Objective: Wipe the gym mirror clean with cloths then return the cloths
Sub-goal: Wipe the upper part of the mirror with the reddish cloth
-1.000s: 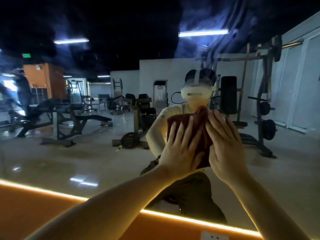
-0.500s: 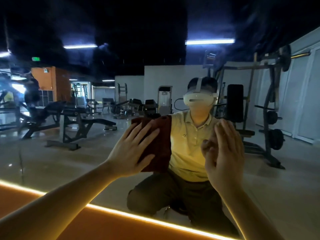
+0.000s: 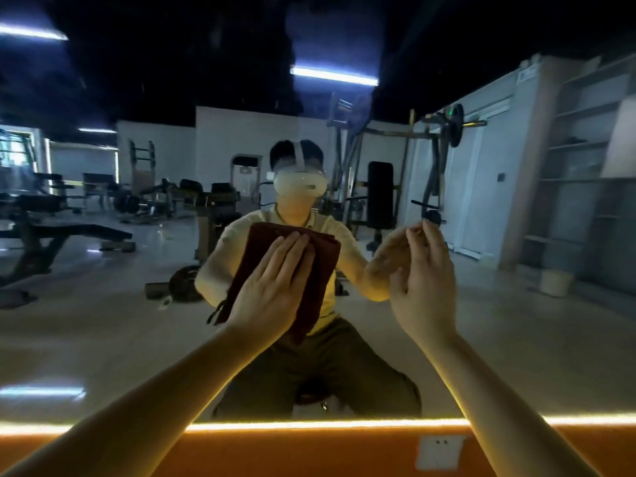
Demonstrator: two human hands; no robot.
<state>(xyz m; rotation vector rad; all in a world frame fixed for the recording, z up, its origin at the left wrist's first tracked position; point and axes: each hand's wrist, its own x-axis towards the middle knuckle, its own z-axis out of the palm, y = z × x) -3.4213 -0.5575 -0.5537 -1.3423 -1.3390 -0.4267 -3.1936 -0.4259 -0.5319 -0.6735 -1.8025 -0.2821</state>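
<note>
Mirror (image 3: 103,321) above lit edge (image 3: 309,425) | left hand (image 3: 272,290) flat on cloth (image 3: 320,263) (fringed) | right hand (image 3: 425,287) relaxed, empty

One head-worn camera faces the mirror (image 3: 103,321) squarely from close by, near enough for the left hand (image 3: 272,290) to reach it. It tilts slightly down to the light strip (image 3: 309,425) under the mirror; its own headset (image 3: 300,184) shows reflected mid-mirror.
</note>
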